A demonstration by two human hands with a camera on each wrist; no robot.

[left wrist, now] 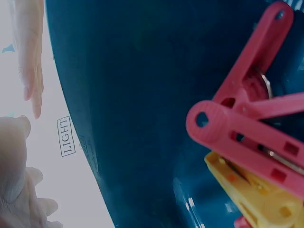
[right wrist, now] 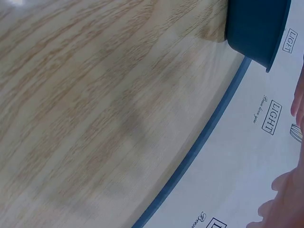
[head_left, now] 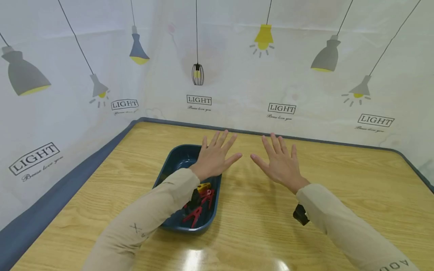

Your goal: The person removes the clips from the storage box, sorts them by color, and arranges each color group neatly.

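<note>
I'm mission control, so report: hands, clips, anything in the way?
Left hand, right hand open, empty. Red clips, yellow clip in blue tray. Left sleeve hides part of it.

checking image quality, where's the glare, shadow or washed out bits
Head view: two bright glare patches on the table near the bottom edge, soft shadow right of the tray; left wrist view: backdrop washed out nearly white, small highlights inside the tray; right wrist view: faint blurry shadows across the table, a bright spot at top left.
</note>
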